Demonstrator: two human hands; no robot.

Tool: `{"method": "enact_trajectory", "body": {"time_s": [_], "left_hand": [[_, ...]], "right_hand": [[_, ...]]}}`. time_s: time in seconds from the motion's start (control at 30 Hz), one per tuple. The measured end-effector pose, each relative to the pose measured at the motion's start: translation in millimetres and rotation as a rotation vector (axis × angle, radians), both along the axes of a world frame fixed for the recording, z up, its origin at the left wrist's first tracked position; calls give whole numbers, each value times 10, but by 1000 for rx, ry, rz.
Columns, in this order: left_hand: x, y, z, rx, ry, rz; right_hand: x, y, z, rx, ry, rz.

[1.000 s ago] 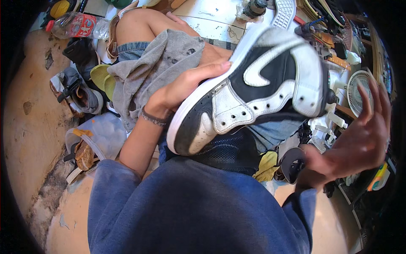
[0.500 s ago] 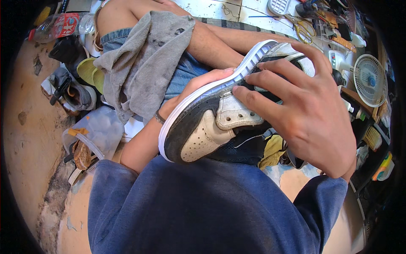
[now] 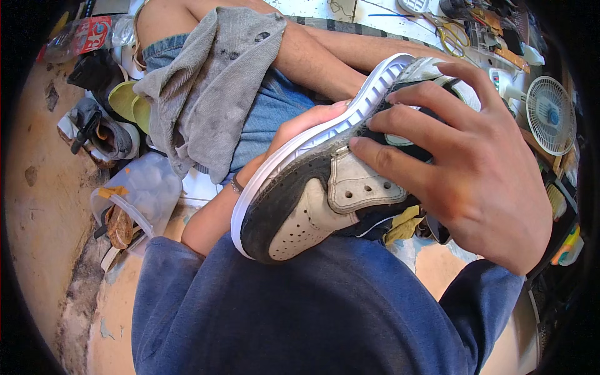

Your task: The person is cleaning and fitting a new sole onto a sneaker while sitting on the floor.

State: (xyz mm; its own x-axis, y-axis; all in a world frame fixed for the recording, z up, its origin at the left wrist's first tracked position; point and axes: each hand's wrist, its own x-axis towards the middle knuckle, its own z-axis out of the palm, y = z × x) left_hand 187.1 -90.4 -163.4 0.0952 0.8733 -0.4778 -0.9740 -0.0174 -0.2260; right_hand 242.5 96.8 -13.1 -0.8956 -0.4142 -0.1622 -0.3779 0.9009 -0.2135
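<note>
A worn black and off-white sneaker [image 3: 312, 234] lies tilted on its side above my lap, toe toward my chest. Along its far left edge runs a white rubber sole [image 3: 303, 145] with a ribbed band; whether it is joined to the upper all the way I cannot tell. My left hand [image 3: 290, 132] grips the shoe from the sole side, its thumb along the white edge and its other fingers hidden. With bent, spread fingers, my right hand [image 3: 469, 162] clasps the upper near the ankle opening, fingertips against the seam by the sole. Its thumb is hidden.
A grey cloth [image 3: 212, 94] drapes over my thigh. To the left are a plastic bottle [image 3: 94, 36], other shoes [image 3: 109, 134] and a clear plastic container [image 3: 147, 190]. Scissors [image 3: 451, 37], a small fan [image 3: 550, 115] and assorted tools crowd the right side.
The shoe has shifted slightly toward my chest and turned a little, showing more of its side. My right hand has moved slightly right and nearer, still on the upper.
</note>
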Motion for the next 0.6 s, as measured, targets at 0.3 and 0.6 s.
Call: {"method": "enact_trajectory", "body": {"time_s": [0.3,0.6], "left_hand": [[56,14,41,274,71,182],[-9,13,319,35,518,-72]], "right_hand": [[8,-50,-23,-98,44,-13],[-52,-79,-12,-117,-176,-7]]}}
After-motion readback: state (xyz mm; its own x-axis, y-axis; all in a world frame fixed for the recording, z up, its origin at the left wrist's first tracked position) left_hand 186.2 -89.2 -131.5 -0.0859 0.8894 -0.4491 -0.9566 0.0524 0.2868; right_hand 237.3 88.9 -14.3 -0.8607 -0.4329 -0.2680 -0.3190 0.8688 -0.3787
